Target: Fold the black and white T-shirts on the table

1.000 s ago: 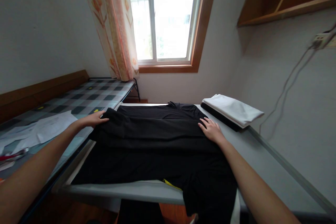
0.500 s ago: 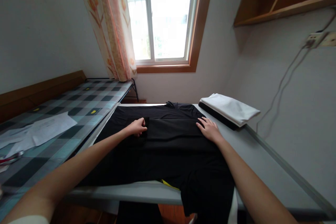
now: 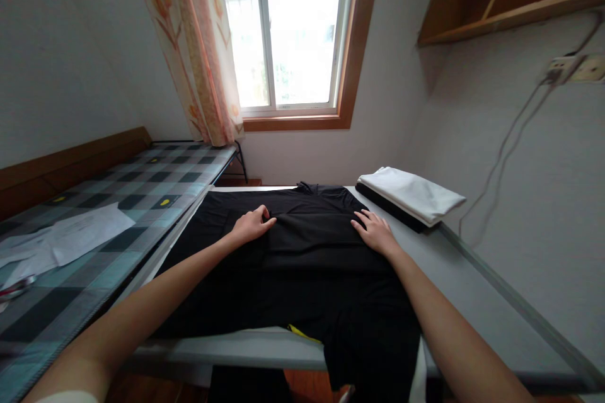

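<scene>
A black T-shirt (image 3: 302, 277) lies spread over the grey-white table (image 3: 477, 302), one sleeve drooping past the near edge. Its collar is at the far side. My left hand (image 3: 253, 225) is on the middle of the shirt, thumb and fingers pinched together on a bit of the black cloth. Towards the right side of the shirt rests my right hand (image 3: 375, 232), palm down with the fingers spread, pressing on the fabric and gripping nothing. A strip of yellow (image 3: 305, 332) shows under the shirt's near edge.
Folded white cloth (image 3: 411, 192) lies on folded black cloth (image 3: 390, 206) at the table's back right. Left of the table is a bed with a checked mattress (image 3: 118, 176), papers (image 3: 89, 233) on it. A wooden shelf (image 3: 510, 0) hangs at upper right.
My left hand has shifted slightly right and turned, its pinch still on the cloth. My right hand stays in place on the shirt. The view has moved a little.
</scene>
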A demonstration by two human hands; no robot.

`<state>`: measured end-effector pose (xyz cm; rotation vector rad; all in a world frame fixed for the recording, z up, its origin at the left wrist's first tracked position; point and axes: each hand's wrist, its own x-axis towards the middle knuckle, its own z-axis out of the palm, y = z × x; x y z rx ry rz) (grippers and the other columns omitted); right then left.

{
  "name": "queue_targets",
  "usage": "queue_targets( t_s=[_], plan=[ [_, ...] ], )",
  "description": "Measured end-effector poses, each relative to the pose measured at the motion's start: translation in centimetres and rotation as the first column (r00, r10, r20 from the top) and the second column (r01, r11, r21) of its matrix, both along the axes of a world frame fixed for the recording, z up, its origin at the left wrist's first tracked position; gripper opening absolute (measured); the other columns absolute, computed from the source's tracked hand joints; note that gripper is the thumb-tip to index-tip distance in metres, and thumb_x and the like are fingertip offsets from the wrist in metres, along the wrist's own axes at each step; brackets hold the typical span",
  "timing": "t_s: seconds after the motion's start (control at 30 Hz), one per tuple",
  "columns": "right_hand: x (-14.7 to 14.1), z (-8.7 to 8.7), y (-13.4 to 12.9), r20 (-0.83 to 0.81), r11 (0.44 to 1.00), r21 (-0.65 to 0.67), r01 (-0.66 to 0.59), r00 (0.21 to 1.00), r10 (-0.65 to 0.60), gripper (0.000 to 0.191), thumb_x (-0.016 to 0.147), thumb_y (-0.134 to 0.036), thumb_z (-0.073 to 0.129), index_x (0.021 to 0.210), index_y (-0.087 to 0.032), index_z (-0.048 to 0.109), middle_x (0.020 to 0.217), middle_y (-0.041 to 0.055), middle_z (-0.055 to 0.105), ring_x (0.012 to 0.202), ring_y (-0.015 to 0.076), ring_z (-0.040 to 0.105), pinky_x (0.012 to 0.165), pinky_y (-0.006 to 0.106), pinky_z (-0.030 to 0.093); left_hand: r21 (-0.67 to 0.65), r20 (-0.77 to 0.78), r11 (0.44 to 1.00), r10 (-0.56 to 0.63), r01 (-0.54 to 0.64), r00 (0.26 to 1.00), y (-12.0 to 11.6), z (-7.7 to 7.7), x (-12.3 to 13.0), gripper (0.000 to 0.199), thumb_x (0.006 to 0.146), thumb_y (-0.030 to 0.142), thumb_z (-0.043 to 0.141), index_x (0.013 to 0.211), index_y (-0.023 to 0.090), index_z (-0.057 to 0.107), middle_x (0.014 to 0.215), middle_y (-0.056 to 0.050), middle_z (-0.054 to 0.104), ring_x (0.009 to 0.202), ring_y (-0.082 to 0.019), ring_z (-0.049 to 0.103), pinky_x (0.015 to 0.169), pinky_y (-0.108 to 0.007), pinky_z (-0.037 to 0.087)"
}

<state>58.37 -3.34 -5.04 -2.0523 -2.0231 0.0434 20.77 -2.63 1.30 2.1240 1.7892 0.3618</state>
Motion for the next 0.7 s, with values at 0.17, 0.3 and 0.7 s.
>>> queue_targets(
  t_s=[0.17, 0.3, 0.7],
  plan=[
    [-0.4, 0.6, -0.6, 0.048, 0.999, 0.031, 0.019, 0.999, -0.020, 0.057, 0.097, -0.052, 0.029, 0.140, -0.023, 0.052, 0.150, 0.0079, 0.043, 0.140, 0.0337, 0.031, 0.113, 0.056, 0.022, 0.261, -0.125, 0.943, -0.178, 0.205, 0.976, -0.6, -2.2, -0.1, 0.053, 0.090, 0.056, 0.049, 0.131, 0.023, 0.054, 0.143, -0.013, 0.051, 0.138, -0.031, 0.038, 0.110, -0.048, 0.030],
    [-1.7, 1.9, -1.6, 0.174, 0.976, 0.216, -0.018, 0.985, -0.020, 0.053, 0.097, -0.047, 0.032, 0.134, -0.021, 0.058, 0.147, 0.0072, 0.047, 0.144, 0.0349, 0.019, 0.115, 0.060, 0.009, 0.190, -0.213, 0.933, -0.263, 0.304, 0.941, -1.2, -4.4, 0.2, 0.069, 0.090, 0.063, 0.042, 0.148, 0.026, 0.038, 0.157, -0.009, 0.032, 0.146, -0.033, 0.018, 0.116, -0.056, 0.013],
    [-11.8, 4.6, 1.2, 0.019, 0.940, 0.110, -0.323, 0.946, 0.323, 0.039, 0.097, -0.036, 0.041, 0.124, -0.020, 0.064, 0.121, 0.0105, 0.064, 0.111, 0.0252, 0.055, 0.099, 0.040, 0.038, 0.393, -0.094, 0.915, -0.059, 0.092, 0.994, -1.6, -3.4, -0.7, 0.048, 0.096, 0.051, 0.035, 0.132, 0.025, 0.056, 0.143, -0.009, 0.051, 0.135, -0.028, 0.041, 0.110, -0.044, 0.032]
  ],
)
